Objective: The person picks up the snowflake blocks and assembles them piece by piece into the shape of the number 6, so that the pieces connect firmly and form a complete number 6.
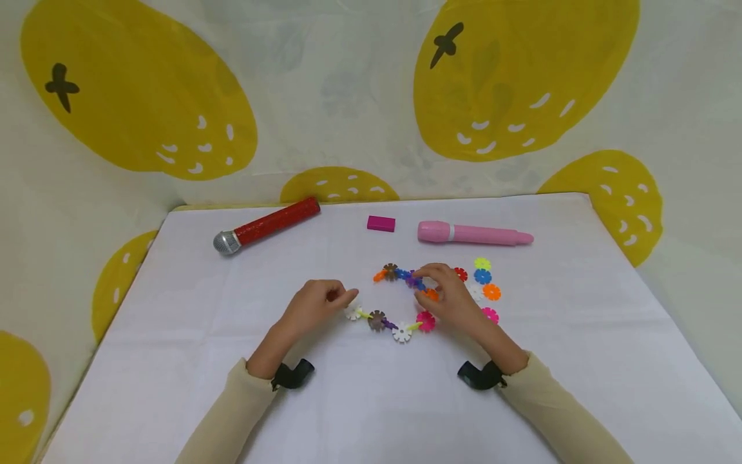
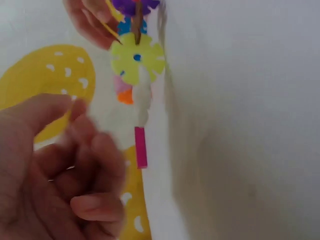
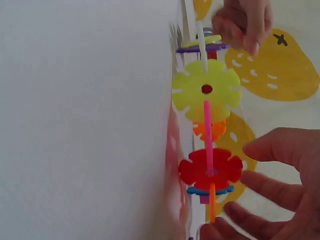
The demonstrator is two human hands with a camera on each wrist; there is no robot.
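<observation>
Grip, head view: left hand (image 1: pixel 319 299) is holding nothing, its fingers loosely curling near the white end of the flower-disc chain (image 1: pixel 402 332); right hand (image 1: pixel 455 299) is arching over the chain's right side, thumb and fingers standing apart. Flower-disc chain, one: lying on the white-covered table (image 1: pixel 174 335), curving open leftward, its discs alternating flat and upright, probably because they are slotting crosswise. Loose discs (image 1: pixel 491 292), several: lying right of the chain, likely for easy reach. Red microphone (image 1: pixel 277 224): lying beyond the chain, leftward; magenta block (image 1: pixel 380 223): directly beyond it; pink baton (image 1: pixel 481 234): beyond it, rightward; all presumably leaving working room.

Left wrist view: left fingers are bending around nothing, apart from the chain's yellow disc (image 2: pixel 137 59), which is standing upright.

Right wrist view: right fingers are spreading beside the chain's red disc (image 3: pixel 211 169), perhaps for steadying it; whether fingertips are touching the chain, one cannot tell
</observation>
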